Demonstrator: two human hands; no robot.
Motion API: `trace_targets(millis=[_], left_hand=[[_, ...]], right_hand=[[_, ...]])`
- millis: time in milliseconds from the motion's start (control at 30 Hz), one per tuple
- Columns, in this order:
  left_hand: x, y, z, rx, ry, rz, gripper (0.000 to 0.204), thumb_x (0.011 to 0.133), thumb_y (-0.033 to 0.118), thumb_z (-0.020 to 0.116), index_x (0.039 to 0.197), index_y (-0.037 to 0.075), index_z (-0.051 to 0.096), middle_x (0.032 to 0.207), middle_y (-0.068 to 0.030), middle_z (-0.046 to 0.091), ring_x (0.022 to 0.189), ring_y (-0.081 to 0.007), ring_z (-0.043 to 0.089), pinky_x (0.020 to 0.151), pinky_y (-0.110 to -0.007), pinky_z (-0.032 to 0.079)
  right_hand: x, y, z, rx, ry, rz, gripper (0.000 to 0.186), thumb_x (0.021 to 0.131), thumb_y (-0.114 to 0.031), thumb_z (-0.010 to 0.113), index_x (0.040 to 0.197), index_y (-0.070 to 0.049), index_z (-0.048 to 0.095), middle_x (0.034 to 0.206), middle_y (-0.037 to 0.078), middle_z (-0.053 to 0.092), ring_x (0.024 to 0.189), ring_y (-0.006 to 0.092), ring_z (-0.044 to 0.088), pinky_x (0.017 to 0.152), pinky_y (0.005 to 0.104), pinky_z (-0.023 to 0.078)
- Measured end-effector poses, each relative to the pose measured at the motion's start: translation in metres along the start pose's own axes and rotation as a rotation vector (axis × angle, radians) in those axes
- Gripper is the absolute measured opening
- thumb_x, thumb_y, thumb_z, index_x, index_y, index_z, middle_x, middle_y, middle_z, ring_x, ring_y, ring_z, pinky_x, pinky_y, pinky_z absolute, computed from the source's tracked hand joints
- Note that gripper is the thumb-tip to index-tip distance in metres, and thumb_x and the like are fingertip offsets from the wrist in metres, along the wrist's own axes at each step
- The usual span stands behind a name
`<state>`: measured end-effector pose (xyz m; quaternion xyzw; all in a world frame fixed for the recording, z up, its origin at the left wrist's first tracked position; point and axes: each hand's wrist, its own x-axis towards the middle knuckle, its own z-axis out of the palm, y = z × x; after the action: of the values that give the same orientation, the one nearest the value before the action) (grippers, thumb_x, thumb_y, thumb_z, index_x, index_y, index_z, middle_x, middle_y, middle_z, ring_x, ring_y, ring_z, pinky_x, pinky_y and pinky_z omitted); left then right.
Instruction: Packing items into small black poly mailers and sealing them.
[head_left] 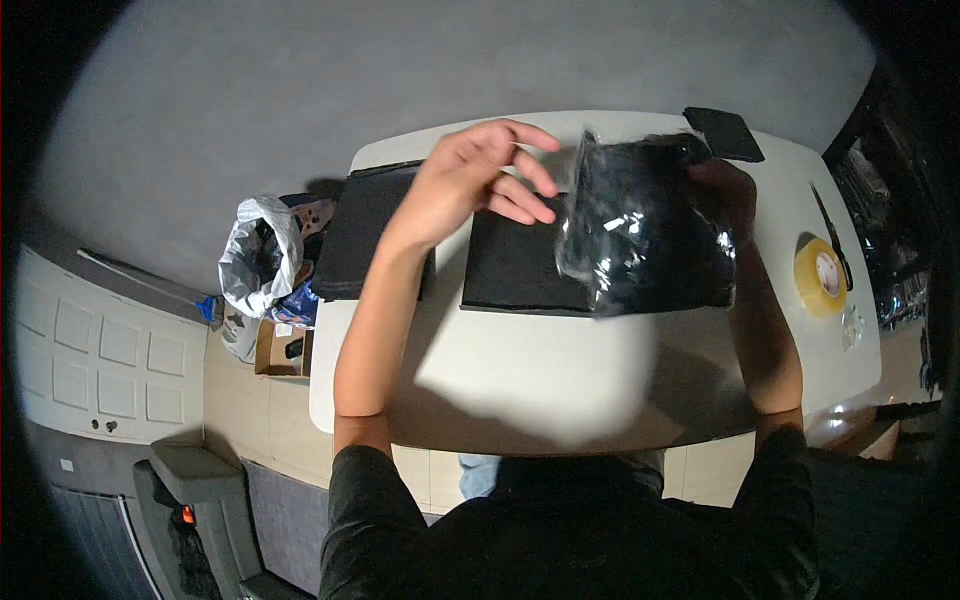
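Note:
A clear plastic bag (645, 235) with folded black cloth inside is raised above the white table. Its right edge is gripped by my right hand (728, 190), which lies in shadow and is partly hidden by the bag. To the left of the bag, my left hand (490, 175) is lifted with its fingers apart and nothing in them. Beneath the bag lies a flat black folded cloth (515, 262), partly covered. Another stack of black cloth (370, 235) rests at the table's left side, behind my left forearm.
On the right of the white table (520, 375) are a roll of clear tape (820, 277) and dark scissors (828, 222). A small black piece (725, 134) lies at the far right corner. Left of the table stand a white-lined bag (262, 255) and a cardboard box (283, 350).

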<state>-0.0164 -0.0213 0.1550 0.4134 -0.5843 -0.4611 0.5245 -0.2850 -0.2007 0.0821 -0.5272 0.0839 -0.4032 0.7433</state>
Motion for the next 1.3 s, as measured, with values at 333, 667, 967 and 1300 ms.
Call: trace_targets(millis=[333,667,967,1300], left_hand=[[0.016,-0.045,0.034,0.305,-0.09,0.394,0.079,0.076,0.052,0.09,0.138,0.012,0.062,0.145,-0.0082,0.055,0.135,-0.0281,0.052,0.113,-0.051,0.045],[0.003,-0.041,0.042,-0.031,-0.239,0.334,0.045,0.098,0.038,0.077,0.119,0.001,0.061,0.115,-0.0055,0.065,0.111,-0.0165,0.062,0.102,-0.034,0.047],[-0.004,-0.018,0.042,0.188,0.084,0.311,0.027,0.096,0.024,0.079,0.103,0.002,0.065,0.082,0.0,0.068,0.08,-0.0064,0.06,0.074,-0.026,0.048],[-0.011,0.014,-0.016,0.431,0.407,0.354,0.018,0.1,0.015,0.072,0.109,0.0,0.067,0.093,0.0,0.071,0.087,-0.0065,0.061,0.081,-0.024,0.05]], right_hand=[[-0.028,0.034,-0.002,0.15,-0.164,-0.296,0.024,0.097,-0.016,0.071,0.115,-0.001,0.068,0.107,0.015,0.072,0.1,0.0268,0.071,0.095,0.0414,0.059],[-0.006,0.06,-0.029,0.321,-0.341,-0.612,0.024,0.097,-0.018,0.071,0.113,-0.001,0.067,0.104,0.017,0.07,0.099,0.0288,0.071,0.093,0.0438,0.06],[-0.016,-0.019,0.028,0.65,-0.514,0.257,0.032,0.096,-0.03,0.071,0.113,-0.003,0.065,0.103,0.016,0.068,0.092,0.0273,0.07,0.083,0.0426,0.06],[0.039,-0.061,-0.037,0.555,-1.288,0.304,0.036,0.087,-0.031,0.08,0.108,-0.005,0.065,0.109,0.013,0.07,0.095,0.0255,0.07,0.082,0.0383,0.059]])
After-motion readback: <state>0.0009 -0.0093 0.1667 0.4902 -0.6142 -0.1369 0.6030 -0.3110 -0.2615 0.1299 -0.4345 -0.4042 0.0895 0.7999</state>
